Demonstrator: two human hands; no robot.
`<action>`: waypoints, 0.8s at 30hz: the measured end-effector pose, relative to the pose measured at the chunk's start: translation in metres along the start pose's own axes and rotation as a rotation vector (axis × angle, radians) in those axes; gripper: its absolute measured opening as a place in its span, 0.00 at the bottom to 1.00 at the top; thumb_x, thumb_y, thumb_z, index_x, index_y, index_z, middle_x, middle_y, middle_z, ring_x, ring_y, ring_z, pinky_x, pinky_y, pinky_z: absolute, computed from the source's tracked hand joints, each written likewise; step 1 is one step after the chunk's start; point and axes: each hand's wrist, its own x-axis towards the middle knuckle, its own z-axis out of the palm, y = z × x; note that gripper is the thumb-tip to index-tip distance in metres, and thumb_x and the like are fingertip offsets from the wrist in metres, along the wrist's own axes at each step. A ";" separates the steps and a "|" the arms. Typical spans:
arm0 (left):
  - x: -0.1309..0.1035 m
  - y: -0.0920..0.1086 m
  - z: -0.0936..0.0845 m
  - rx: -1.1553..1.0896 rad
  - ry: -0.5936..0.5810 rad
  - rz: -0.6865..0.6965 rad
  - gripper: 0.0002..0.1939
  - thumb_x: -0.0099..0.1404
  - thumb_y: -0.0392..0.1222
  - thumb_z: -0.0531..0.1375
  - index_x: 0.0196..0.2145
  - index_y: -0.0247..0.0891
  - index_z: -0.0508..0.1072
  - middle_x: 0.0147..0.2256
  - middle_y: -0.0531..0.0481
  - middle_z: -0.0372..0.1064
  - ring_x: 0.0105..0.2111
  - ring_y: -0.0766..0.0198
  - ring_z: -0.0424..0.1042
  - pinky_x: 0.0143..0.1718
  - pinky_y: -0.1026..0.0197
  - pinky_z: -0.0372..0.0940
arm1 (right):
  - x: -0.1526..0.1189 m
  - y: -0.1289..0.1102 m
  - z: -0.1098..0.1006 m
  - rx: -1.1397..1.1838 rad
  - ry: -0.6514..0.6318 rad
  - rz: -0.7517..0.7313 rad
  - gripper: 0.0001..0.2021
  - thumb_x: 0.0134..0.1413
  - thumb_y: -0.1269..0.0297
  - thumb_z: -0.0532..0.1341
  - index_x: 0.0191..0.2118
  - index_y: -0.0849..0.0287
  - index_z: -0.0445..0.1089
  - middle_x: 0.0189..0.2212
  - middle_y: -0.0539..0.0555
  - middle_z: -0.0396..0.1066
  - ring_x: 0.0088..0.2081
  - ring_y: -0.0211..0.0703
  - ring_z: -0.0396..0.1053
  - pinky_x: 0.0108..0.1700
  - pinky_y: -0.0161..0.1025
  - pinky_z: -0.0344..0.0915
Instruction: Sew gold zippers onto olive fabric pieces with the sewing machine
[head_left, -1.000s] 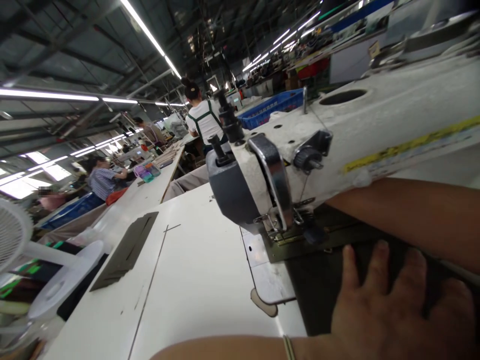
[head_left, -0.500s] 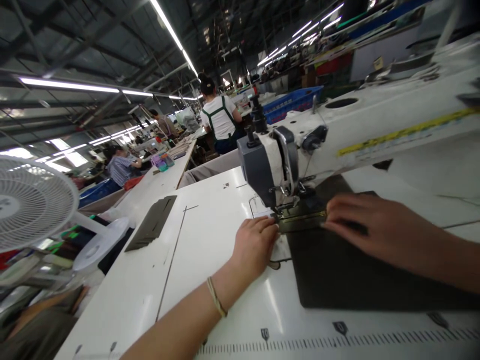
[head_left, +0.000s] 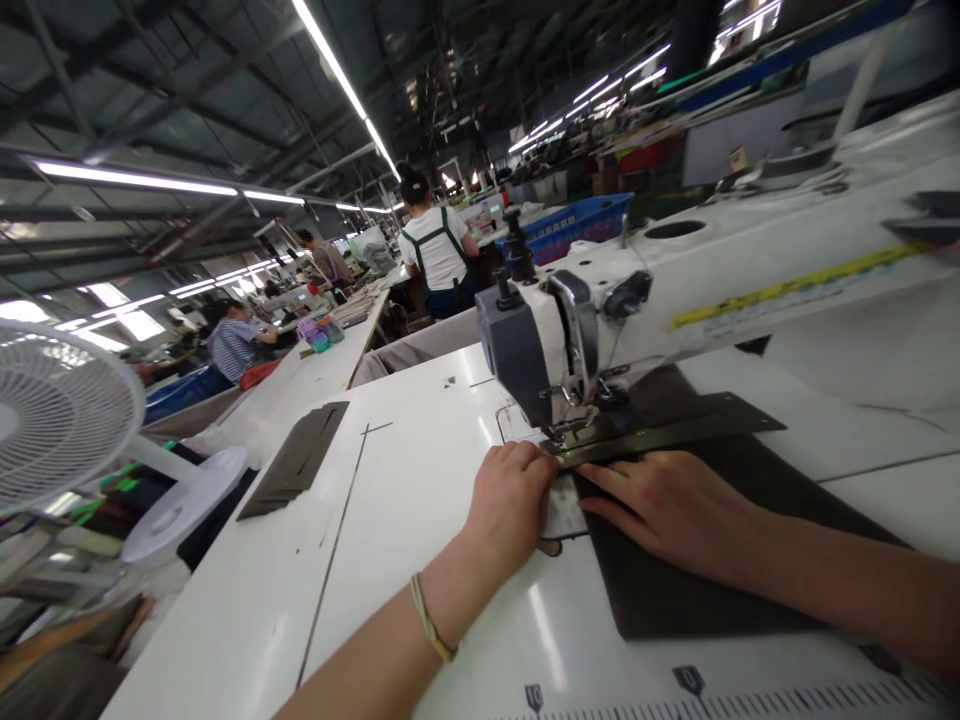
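Note:
A dark olive panel (head_left: pixel 675 570) lies on the white table, its upper part under the head of a sewing machine (head_left: pixel 517 340). Across it runs a narrow olive strip (head_left: pixel 705 418), its left end by the needle area. My left hand (head_left: pixel 514 495) is closed at that left end, just left of the presser foot, fingertips curled on the strip's edge. On the panel, just below the strip, rests my right hand (head_left: pixel 667 505), palm down with its fingers stretched to the left and slightly apart. Its fingertips are near those of my left hand.
A stack of olive pieces (head_left: pixel 296 460) lies on the table at the left. Beyond the left edge stands a white fan (head_left: pixel 67 420). A ruler scale (head_left: pixel 615 710) runs along the front edge. People sit at other tables behind, near a blue crate (head_left: pixel 577 225).
My right hand has let go of the strip's right part and moved left, down onto the panel. The strip's right end now shows. The panel has turned slightly; my left hand has barely moved.

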 end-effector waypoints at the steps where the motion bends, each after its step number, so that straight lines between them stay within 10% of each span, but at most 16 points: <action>1: -0.001 0.001 0.001 0.024 -0.005 0.020 0.08 0.66 0.33 0.57 0.43 0.37 0.71 0.39 0.47 0.70 0.39 0.58 0.69 0.41 0.56 0.65 | -0.002 0.000 0.000 0.007 0.010 -0.007 0.10 0.56 0.65 0.59 0.43 0.61 0.71 0.29 0.52 0.75 0.24 0.41 0.71 0.25 0.38 0.59; 10: 0.000 0.013 -0.004 0.196 -0.105 0.065 0.05 0.66 0.33 0.57 0.40 0.34 0.70 0.37 0.46 0.68 0.38 0.57 0.67 0.41 0.54 0.65 | 0.007 0.001 -0.005 -0.086 0.273 -0.071 0.14 0.61 0.71 0.49 0.40 0.65 0.73 0.36 0.60 0.74 0.37 0.49 0.71 0.41 0.47 0.66; 24: 0.002 0.021 0.006 0.323 0.077 0.100 0.06 0.68 0.30 0.53 0.36 0.33 0.69 0.38 0.42 0.69 0.39 0.55 0.69 0.37 0.54 0.68 | 0.004 0.016 0.013 0.144 0.155 -0.037 0.14 0.55 0.71 0.56 0.46 0.66 0.70 0.42 0.61 0.74 0.42 0.49 0.72 0.47 0.49 0.68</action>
